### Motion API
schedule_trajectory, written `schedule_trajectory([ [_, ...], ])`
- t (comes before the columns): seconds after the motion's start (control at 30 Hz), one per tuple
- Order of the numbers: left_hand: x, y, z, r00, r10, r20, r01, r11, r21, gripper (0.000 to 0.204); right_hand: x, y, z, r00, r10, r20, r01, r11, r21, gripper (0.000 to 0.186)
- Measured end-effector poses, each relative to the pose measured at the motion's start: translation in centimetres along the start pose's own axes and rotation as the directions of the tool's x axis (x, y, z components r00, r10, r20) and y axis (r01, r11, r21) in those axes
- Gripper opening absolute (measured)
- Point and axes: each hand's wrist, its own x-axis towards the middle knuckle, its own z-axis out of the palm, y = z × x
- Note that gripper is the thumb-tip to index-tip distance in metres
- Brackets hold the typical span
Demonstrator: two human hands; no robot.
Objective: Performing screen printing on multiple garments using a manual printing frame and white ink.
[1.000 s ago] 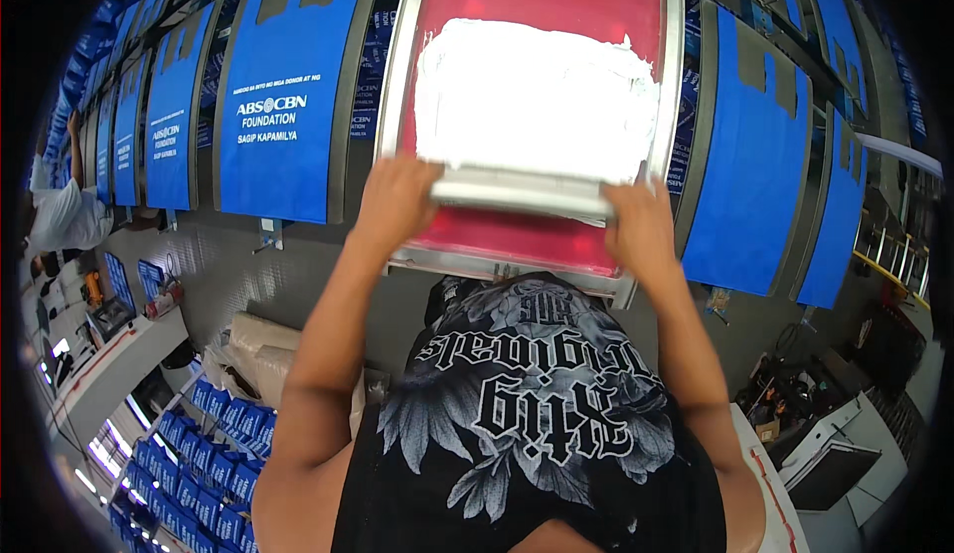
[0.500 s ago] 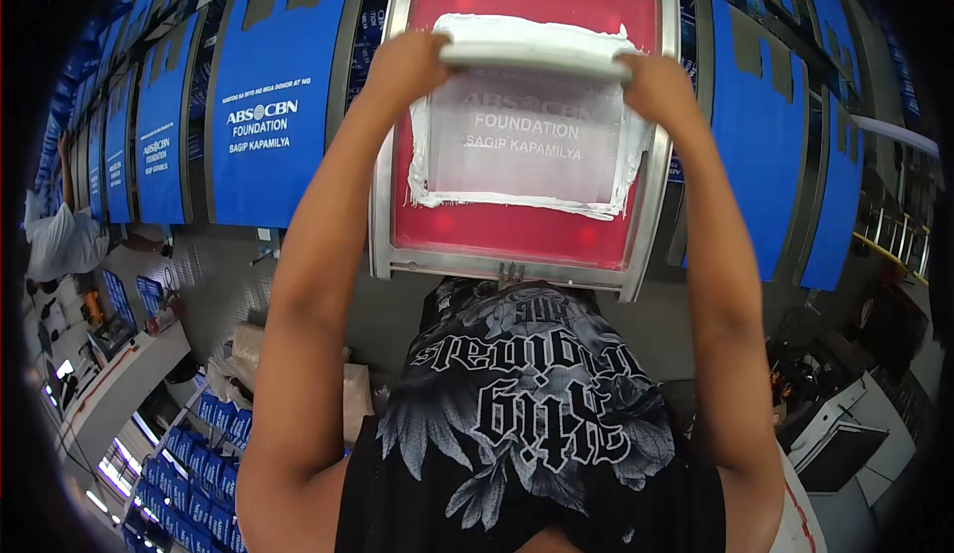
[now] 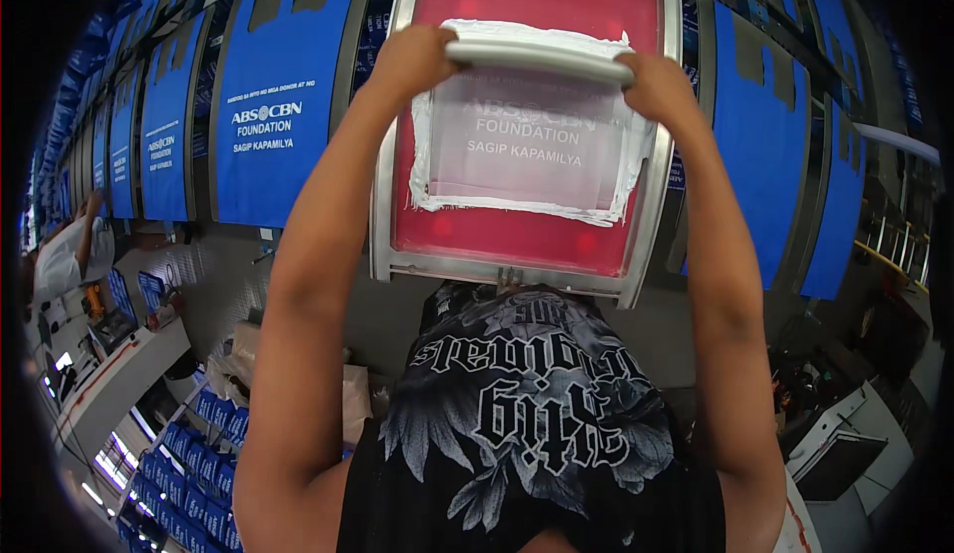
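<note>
A metal-framed red printing screen [image 3: 517, 240] lies on the long table in front of me. White ink borders a pale stencil area [image 3: 532, 151] in its middle. A long white squeegee [image 3: 542, 56] rests across the far edge of the inked patch. My left hand [image 3: 417, 56] grips its left end and my right hand [image 3: 656, 86] grips its right end, both arms stretched forward.
Blue fabric bags [image 3: 278, 106] with white print lie in a row along the table to the left, and more blue bags [image 3: 765, 146] to the right. A person in white [image 3: 65, 255] stands far left. Stacked blue bags [image 3: 199, 454] sit low at left.
Both hands pushed the squeegee away from me, from the screen's near part to its far edge. The solid white ink layer was wiped off, showing the pale stencil.
</note>
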Motion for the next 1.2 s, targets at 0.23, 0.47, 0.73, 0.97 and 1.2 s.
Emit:
schedule_trajectory([
  [0.23, -18.9, 3.5, 5.8, 0.961, 0.186, -0.205, -0.221, 0.961, -0.167, 0.032, -17.3, -5.3, 6.5, 0.999, 0.032, 0.037, -0.034, 0.997, 0.073, 0.041],
  [0.47, 0.7, 0.7, 0.2, 0.999, 0.035, -0.027, -0.035, 0.999, 0.001, 0.035, -0.2, 1.4, 1.3, 0.998, 0.035, -0.048, -0.040, 0.992, -0.118, 0.040],
  [0.73, -17.1, 3.0, 4.3, 0.995, 0.091, 0.042, -0.083, 0.985, -0.150, 0.036, -18.4, -5.8, 5.7, 0.994, 0.072, 0.082, -0.079, 0.994, 0.082, 0.043],
  [0.97, -1.7, 0.6, 2.6, 0.999, 0.003, -0.041, -0.003, 1.000, 0.009, 0.030, -3.2, 0.1, 2.8, 0.996, 0.012, -0.086, -0.022, 0.993, -0.119, 0.040],
  [1.2, -0.2, 0.2, -2.4, 0.902, 0.077, -0.424, -0.051, 0.996, 0.073, 0.042, 4.0, 1.7, -3.9, 0.999, -0.026, 0.026, 0.025, 0.999, 0.037, 0.049],
])
